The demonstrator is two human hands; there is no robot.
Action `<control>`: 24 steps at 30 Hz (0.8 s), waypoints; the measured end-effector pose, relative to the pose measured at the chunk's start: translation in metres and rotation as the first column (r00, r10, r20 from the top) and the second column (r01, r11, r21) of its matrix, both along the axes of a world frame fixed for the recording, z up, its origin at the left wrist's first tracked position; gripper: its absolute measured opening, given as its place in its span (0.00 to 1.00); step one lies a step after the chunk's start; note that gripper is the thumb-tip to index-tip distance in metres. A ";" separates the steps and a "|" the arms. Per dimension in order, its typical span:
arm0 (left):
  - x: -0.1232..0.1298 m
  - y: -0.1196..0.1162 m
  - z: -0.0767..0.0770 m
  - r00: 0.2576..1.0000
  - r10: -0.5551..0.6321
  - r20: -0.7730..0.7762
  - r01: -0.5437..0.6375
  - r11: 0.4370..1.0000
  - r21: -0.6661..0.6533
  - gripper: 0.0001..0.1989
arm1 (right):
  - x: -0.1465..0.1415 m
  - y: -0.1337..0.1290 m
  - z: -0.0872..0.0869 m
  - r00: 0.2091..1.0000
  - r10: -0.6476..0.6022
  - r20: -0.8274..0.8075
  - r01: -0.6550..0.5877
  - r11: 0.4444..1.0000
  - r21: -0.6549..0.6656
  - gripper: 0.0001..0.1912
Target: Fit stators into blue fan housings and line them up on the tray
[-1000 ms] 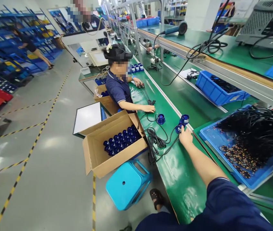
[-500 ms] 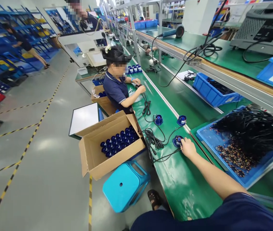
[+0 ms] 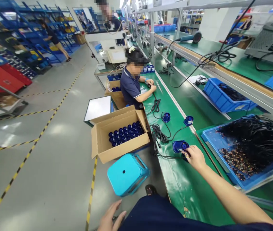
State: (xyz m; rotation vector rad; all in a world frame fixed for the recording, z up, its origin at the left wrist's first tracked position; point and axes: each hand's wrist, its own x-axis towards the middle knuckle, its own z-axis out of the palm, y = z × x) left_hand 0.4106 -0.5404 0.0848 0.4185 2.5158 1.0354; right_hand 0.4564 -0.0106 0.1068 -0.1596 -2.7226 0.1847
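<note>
My right hand [image 3: 195,158] pinches the near side of a blue flanged round housing [image 3: 178,146], which is tilted on its side over the green bench. Thin coloured wires show at my fingertips, and a black cable runs from there to the left. Low in the picture, my left hand [image 3: 110,218] has its fingers apart and holds nothing, beside my lap. Two more blue housings, one [image 3: 166,117] left and one [image 3: 189,121] right, stand farther up the bench with black cables. A coiled black cable [image 3: 159,134] lies near the bench edge.
A cardboard box [image 3: 122,152] of several blue housings stands left of the bench, behind a turquoise stool [image 3: 124,175]. At right is a blue tray [image 3: 225,170] of black cables and small wired parts. A co-worker [image 3: 131,81] sits farther along, handling a small part.
My right hand has tipped the blue housing from its flat position onto its side. My left hand has come into view at the bottom. The camera has turned left.
</note>
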 end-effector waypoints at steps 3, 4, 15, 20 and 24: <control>0.001 0.020 0.008 0.999 0.009 0.047 -0.011 0.999 0.043 0.29 | 0.001 -0.028 0.040 0.937 0.226 -0.268 -0.235 0.972 -0.005 0.05; 0.001 0.029 0.013 0.997 -0.001 0.074 -0.003 0.998 0.056 0.29 | -0.002 -0.037 0.055 0.907 0.287 -0.309 -0.301 0.954 0.004 0.04; 0.002 0.146 0.086 0.939 -0.321 0.122 0.301 0.941 0.157 0.62 | -0.040 -0.112 0.212 0.585 0.668 -0.460 -0.671 0.717 0.188 0.07; 0.007 0.181 0.107 0.961 -0.277 0.004 0.255 0.890 0.379 0.80 | -0.037 -0.124 0.275 0.619 0.714 -0.328 -0.663 0.699 0.269 0.05; 0.027 0.181 0.116 0.906 -0.403 0.132 0.273 0.792 0.547 0.52 | -0.053 -0.154 0.305 0.562 0.752 -0.344 -0.726 0.648 0.231 0.07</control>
